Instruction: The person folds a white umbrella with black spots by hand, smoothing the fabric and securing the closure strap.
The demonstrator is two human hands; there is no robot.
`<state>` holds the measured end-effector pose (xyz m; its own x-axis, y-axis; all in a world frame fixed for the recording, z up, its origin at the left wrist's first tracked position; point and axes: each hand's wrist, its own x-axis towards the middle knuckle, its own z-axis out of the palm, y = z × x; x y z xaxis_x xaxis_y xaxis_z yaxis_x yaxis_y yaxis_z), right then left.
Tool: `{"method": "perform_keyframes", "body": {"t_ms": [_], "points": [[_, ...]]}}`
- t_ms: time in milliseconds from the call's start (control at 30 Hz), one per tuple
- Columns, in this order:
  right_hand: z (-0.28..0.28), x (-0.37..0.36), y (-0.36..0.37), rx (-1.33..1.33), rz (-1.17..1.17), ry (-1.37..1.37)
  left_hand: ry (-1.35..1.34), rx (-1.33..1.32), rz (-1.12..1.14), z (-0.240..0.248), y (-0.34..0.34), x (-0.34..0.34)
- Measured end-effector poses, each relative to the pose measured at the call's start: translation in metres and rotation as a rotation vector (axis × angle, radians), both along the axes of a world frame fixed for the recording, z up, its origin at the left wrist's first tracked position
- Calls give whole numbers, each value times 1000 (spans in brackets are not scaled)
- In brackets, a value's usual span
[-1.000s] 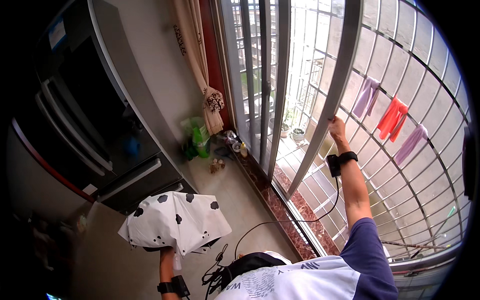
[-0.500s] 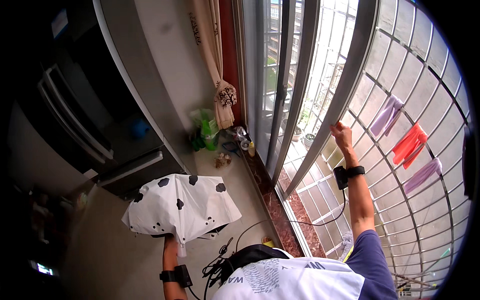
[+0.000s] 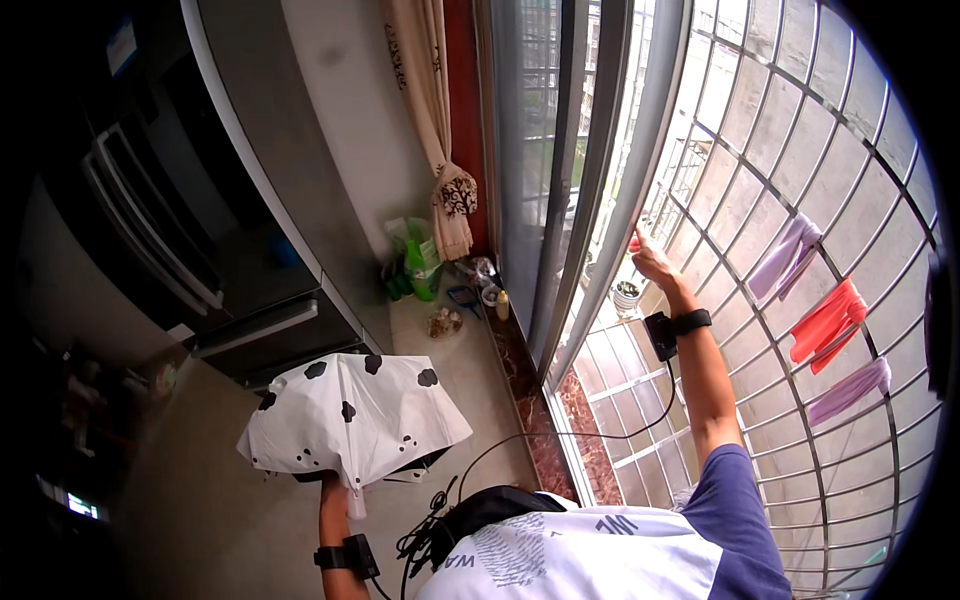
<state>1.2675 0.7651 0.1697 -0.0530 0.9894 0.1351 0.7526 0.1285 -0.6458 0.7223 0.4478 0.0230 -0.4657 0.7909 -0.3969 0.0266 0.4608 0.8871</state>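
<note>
A white umbrella with black patches hangs loosely half-folded at the lower left. Its canopy covers the fingers of my left hand, whose wrist comes out just beneath; the hand carries the umbrella from underneath. My right arm reaches out to a grey-framed sliding glass door. On the door's outer edge, my right hand has its fingers curled round the frame. Part of those fingertips is out of sight behind the edge.
Beyond the door, a metal security grille bears purple and red cloths. A potted plant stands outside. A dark refrigerator is left; a green bag lies by the tied curtain. A black cable crosses the sill.
The sliding door has moved left with my right hand on its edge, widening the opening on the right. The umbrella stays in my left hand, almost in the same place.
</note>
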Motion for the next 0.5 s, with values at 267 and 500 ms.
{"method": "perform_keyframes", "body": {"t_ms": [267,500], "points": [[-8,7,53,-129,185,126,7,0,37,2,2,15],[-25,13,85,-274,358,673,17,-12,63,1,2,19]]}}
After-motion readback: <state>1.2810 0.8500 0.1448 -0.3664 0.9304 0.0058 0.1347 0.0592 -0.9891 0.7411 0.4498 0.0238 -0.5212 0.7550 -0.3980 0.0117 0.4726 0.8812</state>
